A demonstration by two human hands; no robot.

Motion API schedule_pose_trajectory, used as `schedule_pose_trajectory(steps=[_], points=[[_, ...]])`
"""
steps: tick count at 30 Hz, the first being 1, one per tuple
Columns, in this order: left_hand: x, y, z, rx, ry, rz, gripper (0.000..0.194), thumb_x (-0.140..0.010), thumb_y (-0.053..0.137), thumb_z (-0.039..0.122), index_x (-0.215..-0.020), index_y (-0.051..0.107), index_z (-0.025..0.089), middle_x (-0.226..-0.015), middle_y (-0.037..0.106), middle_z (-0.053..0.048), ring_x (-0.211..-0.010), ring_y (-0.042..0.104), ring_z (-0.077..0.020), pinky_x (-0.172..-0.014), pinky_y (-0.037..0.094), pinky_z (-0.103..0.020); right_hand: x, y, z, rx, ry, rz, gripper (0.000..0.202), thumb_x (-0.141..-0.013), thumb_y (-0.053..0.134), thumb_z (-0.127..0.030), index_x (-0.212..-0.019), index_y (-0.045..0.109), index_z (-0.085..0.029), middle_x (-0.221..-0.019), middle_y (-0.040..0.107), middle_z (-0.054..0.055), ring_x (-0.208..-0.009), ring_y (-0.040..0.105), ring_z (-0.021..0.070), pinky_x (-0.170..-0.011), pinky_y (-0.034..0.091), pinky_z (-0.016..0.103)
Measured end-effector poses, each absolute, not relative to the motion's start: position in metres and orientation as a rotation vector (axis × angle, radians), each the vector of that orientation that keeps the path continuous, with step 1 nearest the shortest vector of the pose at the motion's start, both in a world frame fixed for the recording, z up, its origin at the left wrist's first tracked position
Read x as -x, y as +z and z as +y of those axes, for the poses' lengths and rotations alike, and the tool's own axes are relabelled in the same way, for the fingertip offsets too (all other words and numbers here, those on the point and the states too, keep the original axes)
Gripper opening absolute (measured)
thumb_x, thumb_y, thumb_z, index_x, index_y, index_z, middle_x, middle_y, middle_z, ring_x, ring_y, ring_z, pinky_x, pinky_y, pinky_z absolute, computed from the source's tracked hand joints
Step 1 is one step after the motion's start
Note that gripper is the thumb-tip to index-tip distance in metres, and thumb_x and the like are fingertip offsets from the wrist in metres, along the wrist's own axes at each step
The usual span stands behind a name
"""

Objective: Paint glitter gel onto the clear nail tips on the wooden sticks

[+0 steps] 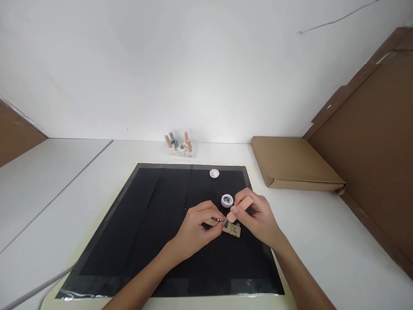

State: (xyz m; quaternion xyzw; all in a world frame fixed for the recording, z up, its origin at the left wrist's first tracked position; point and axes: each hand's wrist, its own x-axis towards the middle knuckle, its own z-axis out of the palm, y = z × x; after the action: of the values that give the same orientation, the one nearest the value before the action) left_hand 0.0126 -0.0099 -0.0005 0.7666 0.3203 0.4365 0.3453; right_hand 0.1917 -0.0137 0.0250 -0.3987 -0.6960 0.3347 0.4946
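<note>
One peach stick-like handle is held at a slant between the thumb and fingers of the right hand. Its low end is pointed down to the left, at a bumpy yellow strip. The left hand is closed in a pinch by the strip, with its thumb and finger brought close together. A tiny dark red, shiny thing is seen at those fingertips, but how firmly it is gripped cannot be told. Part of the strip is covered by the left hand, and small clear and grey bits are carried on the part that can be seen.

The hands are held near each other over the right part of a big black mat, which is spread on a white bench. A small round white tub is set on the mat just beyond the strip, and something grey and dark can be seen in it. Farther back, a round white lid is laid near the far edge of the mat.

Past the mat, by the white wall, little bottles with peach tops and one green bottle with a grey top are grouped on a clear tray. To the right, a flat brown box is placed on the bench, and a tall brown board is stood beside it
</note>
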Motion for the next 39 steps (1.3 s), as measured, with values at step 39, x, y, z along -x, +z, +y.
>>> schedule_pose_trajectory(steps=[39], points=[[-0.0142, -0.0075, -0.0075, -2.245, 1.321, 0.766, 0.011, -0.078, 0.061, 0.005, -0.074, 0.067, 0.014, -0.068, 0.063, -0.005, -0.060, 0.058, -0.0114, -0.055, 0.048, -0.021, -0.1918, 0.0282, -0.0111, 0.996, 0.647, -1.767, 0.021, -0.083, 0.062, -0.023, -0.065, 0.051, -0.021, -0.052, 0.052, -0.006, -0.043, 0.037, 0.0082, -0.041, 0.032, 0.021]])
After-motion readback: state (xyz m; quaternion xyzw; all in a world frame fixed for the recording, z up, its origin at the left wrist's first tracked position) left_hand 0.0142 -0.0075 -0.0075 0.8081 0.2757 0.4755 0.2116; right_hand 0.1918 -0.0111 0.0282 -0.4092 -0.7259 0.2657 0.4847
